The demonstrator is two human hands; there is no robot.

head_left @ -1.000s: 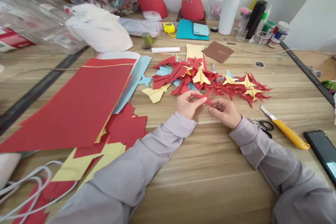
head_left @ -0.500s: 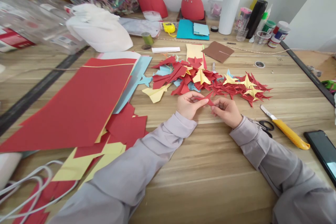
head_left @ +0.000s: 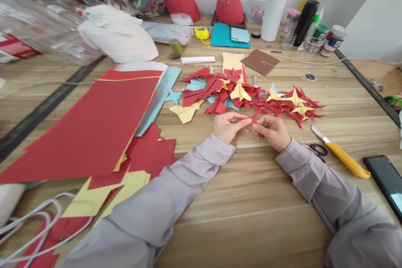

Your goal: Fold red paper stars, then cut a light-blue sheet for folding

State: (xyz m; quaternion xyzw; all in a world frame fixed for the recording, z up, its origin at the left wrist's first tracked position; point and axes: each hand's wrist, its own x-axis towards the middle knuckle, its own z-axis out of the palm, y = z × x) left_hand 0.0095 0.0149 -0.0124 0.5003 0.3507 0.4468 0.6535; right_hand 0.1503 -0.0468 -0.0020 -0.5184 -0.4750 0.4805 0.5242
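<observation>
A small folded red paper piece (head_left: pixel 253 119) is pinched between both hands over the wooden table, just in front of the paper pile. My left hand (head_left: pixel 228 127) grips its left side between thumb and fingers. On its right side, my right hand (head_left: pixel 272 132) pinches it, fingertips close to the left thumb. Fingers cover much of the piece. Behind the hands lies a heap of folded red, yellow and blue paper shapes (head_left: pixel 220 88), with pointed red and yellow ones (head_left: pixel 298 104) at its right end.
Large red sheets (head_left: pixel 94 125) and loose cut pieces (head_left: pixel 152 148) lie at the left. Black-handled scissors (head_left: pixel 318 150), a yellow cutter (head_left: pixel 348 160) and a phone (head_left: pixel 385 182) are at the right. A white bottle (head_left: pixel 274 14) and small jars stand at the back.
My right hand has closed in on the left hand, and its fingers now cover more of the red paper piece. The piece's visible points have shifted slightly to the right.
</observation>
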